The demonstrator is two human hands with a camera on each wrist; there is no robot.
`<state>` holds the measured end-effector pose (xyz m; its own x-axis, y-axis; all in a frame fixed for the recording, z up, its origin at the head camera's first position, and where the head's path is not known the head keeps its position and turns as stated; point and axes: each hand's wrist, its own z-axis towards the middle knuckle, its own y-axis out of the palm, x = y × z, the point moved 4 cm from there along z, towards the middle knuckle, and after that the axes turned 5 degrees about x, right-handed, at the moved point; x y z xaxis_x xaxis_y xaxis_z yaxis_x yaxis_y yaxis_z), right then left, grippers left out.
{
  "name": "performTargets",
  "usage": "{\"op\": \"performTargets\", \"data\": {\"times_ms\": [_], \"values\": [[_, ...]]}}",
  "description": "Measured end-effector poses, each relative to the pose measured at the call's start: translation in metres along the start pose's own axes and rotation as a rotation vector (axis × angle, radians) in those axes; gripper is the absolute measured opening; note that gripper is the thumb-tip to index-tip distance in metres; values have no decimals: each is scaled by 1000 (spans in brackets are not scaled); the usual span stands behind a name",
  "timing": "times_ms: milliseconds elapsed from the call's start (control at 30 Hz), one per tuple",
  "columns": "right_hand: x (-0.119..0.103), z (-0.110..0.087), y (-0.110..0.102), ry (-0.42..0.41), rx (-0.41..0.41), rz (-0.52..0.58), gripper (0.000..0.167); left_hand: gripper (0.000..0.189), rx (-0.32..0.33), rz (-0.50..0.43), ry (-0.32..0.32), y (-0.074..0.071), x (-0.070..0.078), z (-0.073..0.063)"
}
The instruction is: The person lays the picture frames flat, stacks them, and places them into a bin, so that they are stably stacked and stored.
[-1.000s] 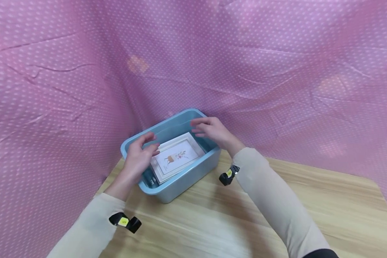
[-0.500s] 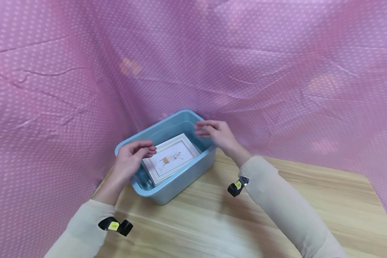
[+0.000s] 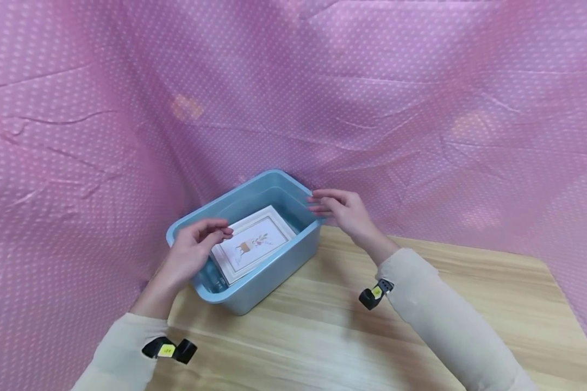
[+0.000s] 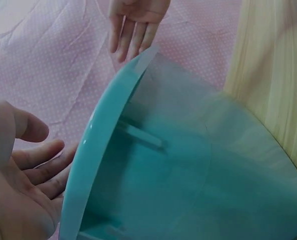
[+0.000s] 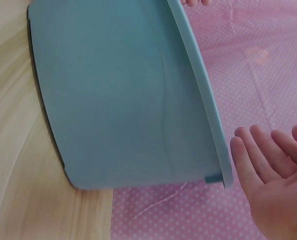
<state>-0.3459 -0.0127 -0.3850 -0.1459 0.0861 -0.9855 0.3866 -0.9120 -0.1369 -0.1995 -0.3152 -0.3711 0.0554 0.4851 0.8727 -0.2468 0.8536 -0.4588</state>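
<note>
A blue plastic bin (image 3: 274,278) stands on the table, and inside it a white picture frame (image 3: 229,267) lies face up, its print showing a deer with a flowering branch. My left hand (image 3: 189,251) hovers over the bin's left end, fingers loosely bent and holding nothing. Over at the right end, my right hand (image 3: 344,213) is held beside the rim with its fingers relaxed and nothing in them. In the right wrist view the fingers (image 5: 268,152) stand just off the rim (image 5: 208,92). The left wrist view shows the left hand (image 4: 23,185) close to the rim; contact is unclear.
The bin sits on a wood-grain table (image 3: 293,347) close to its back left corner. A pink dotted cloth (image 3: 372,108) hangs behind and to the left. Something clear (image 3: 215,279) lies beside the frame at the bin's near left end, too small to identify.
My right hand has drawn away from over the bin to beside its right end. The left hand's fingers have come closer together. The whole scene shifts leftward in view; the frame stays in the bin.
</note>
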Motion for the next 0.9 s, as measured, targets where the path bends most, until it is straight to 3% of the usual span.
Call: {"op": "performTargets", "data": {"times_ms": [167,367,533,900], "values": [[1,-8,-15,-52,29,18,38,38,-57,63,13,9,1,0],[-1,-16,-37,-96,81,63,37,40,-82,113,32,19,8,0],[0,-23,-55,-83,118,79,39,40,-76,118,33,25,13,0],[0,-44,-90,-67,192,87,40,39,-102,95,116,48,24,0]]}}
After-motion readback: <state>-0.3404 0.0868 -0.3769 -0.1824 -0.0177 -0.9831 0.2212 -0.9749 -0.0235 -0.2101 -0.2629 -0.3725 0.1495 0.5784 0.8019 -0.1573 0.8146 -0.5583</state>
